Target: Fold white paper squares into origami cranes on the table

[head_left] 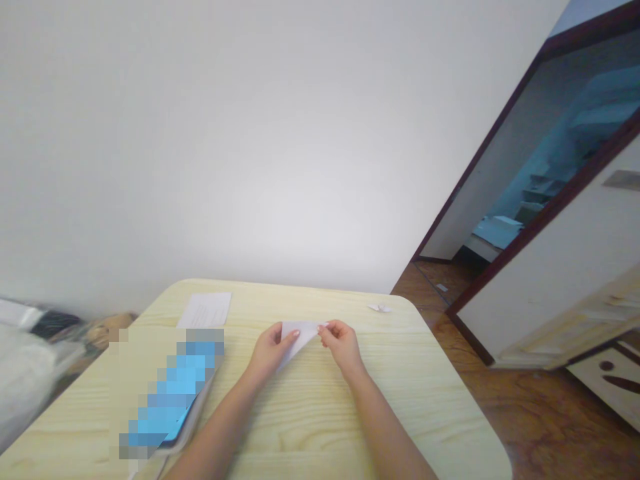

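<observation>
A small white folded paper (300,335), triangular in shape, is held just above the pale wooden table (310,413). My left hand (270,352) pinches its left side with thumb and fingers closed on it. My right hand (341,343) pinches its right corner. Both forearms reach in from the bottom edge.
A flat white sheet (205,310) lies at the table's far left. A tiny folded paper piece (380,307) sits near the far right edge. A blurred-out device (170,393) rests at the left front. A white wall stands behind; a doorway and wooden floor (525,400) are to the right.
</observation>
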`<state>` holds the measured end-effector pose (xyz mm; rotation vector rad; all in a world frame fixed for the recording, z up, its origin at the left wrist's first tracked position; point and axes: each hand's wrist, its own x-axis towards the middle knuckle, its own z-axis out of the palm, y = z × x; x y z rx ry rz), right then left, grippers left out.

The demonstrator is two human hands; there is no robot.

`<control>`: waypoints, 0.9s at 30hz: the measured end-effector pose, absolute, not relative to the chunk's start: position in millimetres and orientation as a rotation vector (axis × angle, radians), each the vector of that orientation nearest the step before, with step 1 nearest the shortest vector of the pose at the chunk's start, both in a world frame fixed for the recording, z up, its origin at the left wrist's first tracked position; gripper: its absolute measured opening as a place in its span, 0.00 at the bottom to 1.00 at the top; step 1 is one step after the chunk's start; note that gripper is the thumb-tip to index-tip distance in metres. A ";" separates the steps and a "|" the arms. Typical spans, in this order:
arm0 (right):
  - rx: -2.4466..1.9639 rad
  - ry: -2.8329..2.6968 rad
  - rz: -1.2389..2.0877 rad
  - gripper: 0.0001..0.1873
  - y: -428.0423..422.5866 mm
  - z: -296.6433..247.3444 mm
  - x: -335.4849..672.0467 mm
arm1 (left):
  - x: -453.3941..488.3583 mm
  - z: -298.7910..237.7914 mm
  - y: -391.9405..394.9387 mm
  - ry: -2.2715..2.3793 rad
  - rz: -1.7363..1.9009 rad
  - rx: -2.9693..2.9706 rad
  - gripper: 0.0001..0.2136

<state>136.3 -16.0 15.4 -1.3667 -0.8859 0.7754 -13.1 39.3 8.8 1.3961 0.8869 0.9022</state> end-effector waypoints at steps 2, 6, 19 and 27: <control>-1.375 -0.897 0.774 0.16 -16.0 15.7 136.8 | -13.3 6.7 40.0 0.881 0.898 1.416 0.16; -1.366 -0.904 0.801 0.17 -16.2 15.0 136.6 | -13.4 5.1 40.9 0.885 0.906 1.441 0.15; -1.462 -0.966 0.799 0.16 -19.6 18.0 129.8 | -13.0 10.3 38.2 0.867 0.869 1.352 0.17; -1.459 -0.959 0.768 0.15 -19.4 16.8 129.8 | -12.4 11.9 37.0 0.854 0.876 1.335 0.17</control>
